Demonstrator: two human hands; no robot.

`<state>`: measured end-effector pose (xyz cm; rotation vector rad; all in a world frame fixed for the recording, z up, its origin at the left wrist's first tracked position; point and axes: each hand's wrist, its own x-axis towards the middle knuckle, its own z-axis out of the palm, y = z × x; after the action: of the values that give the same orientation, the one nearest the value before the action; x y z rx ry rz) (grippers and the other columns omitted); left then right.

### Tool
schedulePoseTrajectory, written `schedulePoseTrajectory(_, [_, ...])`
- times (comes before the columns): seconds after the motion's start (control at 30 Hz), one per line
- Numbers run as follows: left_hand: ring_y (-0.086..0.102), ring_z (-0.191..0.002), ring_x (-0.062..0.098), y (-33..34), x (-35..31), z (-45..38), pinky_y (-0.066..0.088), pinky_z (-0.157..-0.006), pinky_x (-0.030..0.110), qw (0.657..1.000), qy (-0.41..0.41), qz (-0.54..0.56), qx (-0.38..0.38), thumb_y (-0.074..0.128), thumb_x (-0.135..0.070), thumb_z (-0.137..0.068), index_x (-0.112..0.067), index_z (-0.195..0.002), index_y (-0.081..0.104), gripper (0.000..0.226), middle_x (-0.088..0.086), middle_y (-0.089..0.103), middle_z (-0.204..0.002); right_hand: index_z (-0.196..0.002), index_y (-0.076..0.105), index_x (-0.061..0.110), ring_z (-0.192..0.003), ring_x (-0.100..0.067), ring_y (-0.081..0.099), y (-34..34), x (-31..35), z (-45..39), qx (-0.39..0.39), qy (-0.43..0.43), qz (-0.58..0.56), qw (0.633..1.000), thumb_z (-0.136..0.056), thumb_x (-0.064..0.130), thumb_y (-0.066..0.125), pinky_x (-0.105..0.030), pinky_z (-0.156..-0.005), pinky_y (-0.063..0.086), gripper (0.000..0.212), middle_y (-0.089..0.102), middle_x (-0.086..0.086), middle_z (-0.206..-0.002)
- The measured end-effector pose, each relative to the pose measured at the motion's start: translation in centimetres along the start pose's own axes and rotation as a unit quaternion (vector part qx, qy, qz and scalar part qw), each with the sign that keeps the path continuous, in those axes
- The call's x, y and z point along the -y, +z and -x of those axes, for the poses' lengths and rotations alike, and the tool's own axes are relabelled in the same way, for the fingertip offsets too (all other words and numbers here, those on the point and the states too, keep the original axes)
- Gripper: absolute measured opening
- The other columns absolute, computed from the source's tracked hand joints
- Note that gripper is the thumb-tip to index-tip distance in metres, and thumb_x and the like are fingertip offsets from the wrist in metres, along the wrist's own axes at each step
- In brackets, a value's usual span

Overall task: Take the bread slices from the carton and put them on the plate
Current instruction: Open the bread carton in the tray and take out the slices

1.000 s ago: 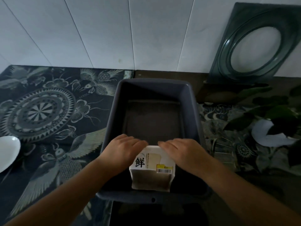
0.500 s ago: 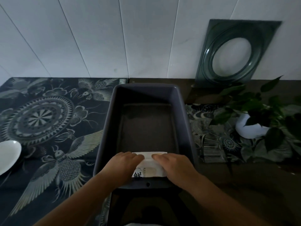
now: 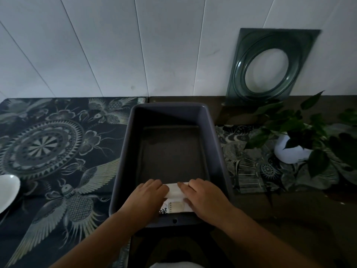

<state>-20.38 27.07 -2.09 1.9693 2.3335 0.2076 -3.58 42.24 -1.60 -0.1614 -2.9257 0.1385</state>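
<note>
A white carton (image 3: pixel 174 202) with a black printed character stands at the near end of a dark rectangular bin (image 3: pixel 123 167). My left hand (image 3: pixel 147 198) grips the carton's top from the left, and my right hand (image 3: pixel 204 198) grips it from the right. The fingertips of both hands meet on the carton's folded top edge. No bread slices show; the carton's inside is hidden. A white plate (image 3: pixel 7 190) lies at the far left edge, partly cut off by the frame.
A patterned dark cloth (image 3: pixel 52 147) covers the table left of the bin. A potted plant in a white pot (image 3: pixel 293 149) stands at the right. A dark square frame with a round opening (image 3: pixel 268 64) leans on the white panelled wall.
The carton has sunk lower into the bin's near end while both hands stayed on its top. The view has tilted up and shifted, showing more wall and the plant.
</note>
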Motion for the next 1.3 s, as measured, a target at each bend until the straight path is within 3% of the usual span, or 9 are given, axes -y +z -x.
schedulePoseTrajectory(0.17, [0.067,-0.066,0.017,-1.5,-0.1,0.5,0.051,-0.056,0.029,0.998,0.041,0.02,-0.04,0.09,-0.026,-0.059,-0.022,-0.093,0.069,0.041,-0.005,0.069,-0.076,-0.126,0.059,0.012,-0.069,-0.018,0.063,-0.5,-0.3,0.1,-0.021,-0.002,-0.02,1.0,-0.095,0.03,0.046,-0.034,-0.056,0.054,0.038,0.068,-0.003,-0.084])
schedulePoseTrajectory(0.33, [0.064,-0.056,0.015,-2.4,-0.3,1.0,0.053,-0.055,0.028,0.997,0.053,0.025,-0.057,0.092,-0.022,-0.055,-0.023,-0.078,0.068,0.034,-0.006,0.067,-0.064,-0.085,0.064,0.016,-0.057,-0.016,0.061,-1.0,-0.3,0.2,-0.055,-0.009,-0.047,0.997,-0.088,0.028,0.053,-0.03,-0.051,0.05,0.017,0.068,0.0,-0.069])
schedulePoseTrajectory(0.5, [0.066,-0.071,0.02,-2.0,-0.3,0.9,0.055,-0.058,0.035,0.996,0.044,0.023,-0.073,0.086,-0.023,-0.064,-0.02,-0.103,0.066,0.044,-0.001,0.07,-0.083,-0.095,0.061,0.025,-0.08,-0.007,0.057,-0.9,0.1,-0.5,0.001,0.139,-0.175,0.975,-0.096,0.034,0.049,-0.024,-0.067,0.046,0.015,0.061,0.011,-0.087])
schedulePoseTrajectory(0.63, [0.065,-0.08,0.019,-1.4,-0.5,0.7,0.055,-0.065,0.033,0.994,0.055,0.034,-0.088,0.081,-0.02,-0.074,-0.019,-0.119,0.052,0.054,0.002,0.068,-0.095,-0.091,0.051,0.034,-0.082,0.001,0.049,-1.5,0.3,-1.2,0.064,0.184,-0.254,0.947,-0.099,0.032,0.049,-0.022,-0.069,0.036,0.008,0.049,0.017,-0.087])
schedulePoseTrajectory(0.8, [0.064,-0.073,0.015,-2.1,0.0,1.5,0.053,-0.062,0.03,0.994,0.063,0.043,-0.078,0.051,-0.036,-0.088,-0.021,-0.108,0.056,0.025,-0.003,0.069,-0.087,-0.106,0.058,0.025,-0.09,-0.009,0.052,-2.6,0.4,-0.9,0.083,0.119,-0.197,0.97,-0.094,0.047,0.048,-0.029,-0.075,0.044,0.027,0.058,0.007,-0.098])
schedulePoseTrajectory(0.9, [0.059,-0.063,0.012,-2.6,0.1,2.2,0.047,-0.057,0.027,0.994,0.076,0.052,-0.055,0.06,-0.029,-0.085,-0.025,-0.089,0.061,0.006,-0.008,0.065,-0.075,-0.11,0.063,0.024,-0.089,-0.012,0.054,-3.4,0.5,-0.9,0.061,0.022,-0.11,0.992,-0.087,0.055,0.051,-0.028,-0.071,0.042,0.04,0.062,0.004,-0.098])
schedulePoseTrajectory(1.03, [0.059,-0.066,0.013,-3.5,-0.1,2.0,0.04,-0.059,0.021,0.993,0.054,0.101,-0.037,0.073,-0.014,-0.083,-0.021,-0.082,0.067,0.01,-0.005,0.065,-0.074,-0.093,0.072,0.019,-0.078,-0.015,0.055,-4.2,1.1,-1.6,0.022,-0.063,-0.099,0.993,-0.094,0.036,0.057,-0.029,-0.066,0.042,0.023,0.064,0.002,-0.083])
schedulePoseTrajectory(1.2, [0.06,-0.084,0.017,-4.5,0.2,0.5,0.045,-0.071,0.031,0.993,0.014,0.117,0.029,0.048,-0.031,-0.1,-0.017,-0.094,0.068,0.025,0.001,0.068,-0.09,-0.098,0.069,0.015,-0.084,-0.022,0.061,-3.9,1.2,-2.9,0.064,0.031,-0.143,0.987,-0.098,0.033,0.05,-0.036,-0.069,0.048,0.026,0.065,-0.004,-0.09])
schedulePoseTrajectory(1.3, [0.065,-0.084,0.023,-5.1,-0.1,0.4,0.049,-0.07,0.033,0.996,0.008,0.091,-0.024,0.063,-0.02,-0.093,-0.018,-0.11,0.067,0.018,0.005,0.07,-0.092,-0.102,0.068,0.013,-0.09,-0.022,0.061,-3.2,1.2,-3.5,0.078,0.09,-0.204,0.972,-0.098,0.029,0.052,-0.033,-0.073,0.046,0.023,0.067,-0.006,-0.098])
